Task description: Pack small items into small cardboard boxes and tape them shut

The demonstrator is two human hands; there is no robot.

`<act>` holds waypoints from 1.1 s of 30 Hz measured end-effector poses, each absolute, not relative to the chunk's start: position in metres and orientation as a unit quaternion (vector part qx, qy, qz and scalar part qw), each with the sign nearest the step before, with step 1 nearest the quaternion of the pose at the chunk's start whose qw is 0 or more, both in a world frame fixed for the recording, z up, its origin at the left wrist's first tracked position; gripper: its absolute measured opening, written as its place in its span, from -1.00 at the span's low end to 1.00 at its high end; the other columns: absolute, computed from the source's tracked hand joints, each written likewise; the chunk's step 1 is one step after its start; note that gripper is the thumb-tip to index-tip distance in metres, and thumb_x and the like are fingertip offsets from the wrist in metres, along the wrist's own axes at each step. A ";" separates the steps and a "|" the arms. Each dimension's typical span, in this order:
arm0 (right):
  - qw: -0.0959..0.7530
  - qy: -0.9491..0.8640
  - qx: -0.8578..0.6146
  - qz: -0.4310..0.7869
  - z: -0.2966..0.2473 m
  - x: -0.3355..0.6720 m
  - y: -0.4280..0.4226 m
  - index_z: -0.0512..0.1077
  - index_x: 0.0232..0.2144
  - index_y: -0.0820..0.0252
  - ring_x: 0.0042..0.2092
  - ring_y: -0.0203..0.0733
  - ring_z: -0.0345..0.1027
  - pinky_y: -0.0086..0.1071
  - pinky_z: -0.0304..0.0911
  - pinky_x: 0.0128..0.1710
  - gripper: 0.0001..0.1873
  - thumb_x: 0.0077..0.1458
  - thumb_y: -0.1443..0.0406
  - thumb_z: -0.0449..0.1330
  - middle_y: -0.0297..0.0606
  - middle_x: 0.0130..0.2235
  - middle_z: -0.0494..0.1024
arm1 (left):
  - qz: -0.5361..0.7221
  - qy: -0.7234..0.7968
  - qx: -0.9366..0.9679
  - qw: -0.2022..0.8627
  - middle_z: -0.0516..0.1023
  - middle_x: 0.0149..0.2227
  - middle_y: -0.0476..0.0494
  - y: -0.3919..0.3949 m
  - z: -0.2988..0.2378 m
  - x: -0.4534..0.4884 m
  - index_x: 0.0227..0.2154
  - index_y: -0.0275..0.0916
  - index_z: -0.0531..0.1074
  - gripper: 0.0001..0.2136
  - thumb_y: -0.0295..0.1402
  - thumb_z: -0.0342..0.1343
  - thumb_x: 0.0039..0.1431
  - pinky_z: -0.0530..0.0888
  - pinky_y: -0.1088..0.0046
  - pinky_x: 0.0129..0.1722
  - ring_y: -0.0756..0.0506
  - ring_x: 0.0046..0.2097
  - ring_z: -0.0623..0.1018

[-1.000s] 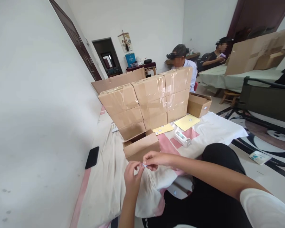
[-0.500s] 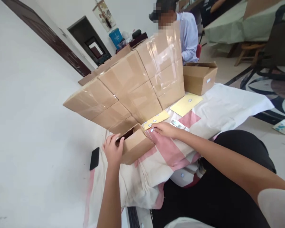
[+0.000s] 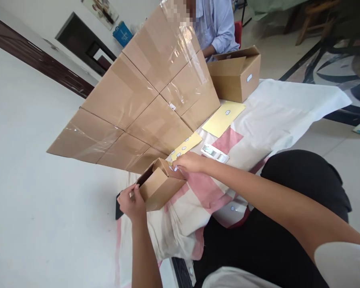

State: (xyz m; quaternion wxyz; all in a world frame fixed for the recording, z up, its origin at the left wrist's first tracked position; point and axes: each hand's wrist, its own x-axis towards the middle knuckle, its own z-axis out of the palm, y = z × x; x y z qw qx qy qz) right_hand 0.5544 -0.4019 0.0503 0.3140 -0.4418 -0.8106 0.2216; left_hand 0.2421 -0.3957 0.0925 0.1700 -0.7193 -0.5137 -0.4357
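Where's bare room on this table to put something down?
The broadest bare patch is the right end of the pink-patched white cloth, bordered by the far open brown cardboard box, the farther yellow paper sheet and the cloth's outer edge. It's crowded around the near open cardboard box, with your left hand, right hand and the taped cardboard stack.

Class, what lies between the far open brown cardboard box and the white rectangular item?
The head view shows a yellow rectangular sheet, then pink-and-white cloth.
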 end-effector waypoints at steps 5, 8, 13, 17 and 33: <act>0.316 -0.812 -0.441 0.215 0.043 0.549 -0.392 0.57 -0.10 0.08 -0.09 -0.16 0.47 -0.39 0.12 -0.23 -0.72 0.28 0.40 0.10 -0.25 -0.07 0.64 | -0.451 -0.515 -0.706 0.180 0.59 -0.10 -0.24 -0.394 0.098 0.241 -0.10 -0.24 0.47 -0.77 -0.27 0.07 0.27 0.45 0.22 0.01 -0.16 -0.08 0.56; 0.321 -0.811 -0.438 0.219 0.038 0.546 -0.386 0.57 -0.11 0.07 -0.08 -0.17 0.46 -0.41 0.12 -0.23 -0.71 0.27 0.42 0.10 -0.28 -0.07 0.64 | -0.405 -0.491 -0.754 0.162 0.56 0.01 -0.26 -0.392 0.104 0.241 -0.01 -0.23 0.47 -0.67 -0.35 0.12 0.14 0.38 0.13 0.16 -0.22 0.06 0.52; 0.327 -0.807 -0.440 0.221 0.032 0.543 -0.378 0.56 -0.11 0.07 -0.11 -0.19 0.43 -0.42 0.09 -0.24 -0.70 0.27 0.43 0.08 -0.28 -0.08 0.62 | -0.391 -0.510 -0.753 0.142 0.61 -0.11 -0.19 -0.388 0.105 0.241 -0.20 -0.21 0.52 -0.81 -0.24 0.07 0.30 0.41 0.21 0.10 -0.16 -0.01 0.56; 0.325 -0.807 -0.440 0.220 0.035 0.544 -0.377 0.55 -0.11 0.09 -0.12 -0.20 0.42 -0.41 0.06 -0.27 -0.70 0.31 0.42 0.04 -0.28 -0.07 0.60 | -0.387 -0.527 -0.746 0.128 0.61 -0.19 -0.15 -0.388 0.100 0.238 -0.23 -0.20 0.50 -0.79 -0.19 0.05 0.34 0.44 0.27 0.02 -0.14 -0.09 0.58; 0.258 -0.843 -0.448 0.149 0.056 0.540 -0.384 0.55 -0.16 0.11 -0.24 -0.23 0.36 -0.37 -0.12 -0.40 -0.74 0.29 0.43 0.07 -0.27 -0.15 0.56 | -0.401 -0.568 -0.706 0.135 0.64 -0.17 -0.17 -0.392 0.096 0.241 -0.21 -0.21 0.53 -0.79 -0.20 0.08 0.32 0.45 0.29 -0.07 -0.16 -0.12 0.56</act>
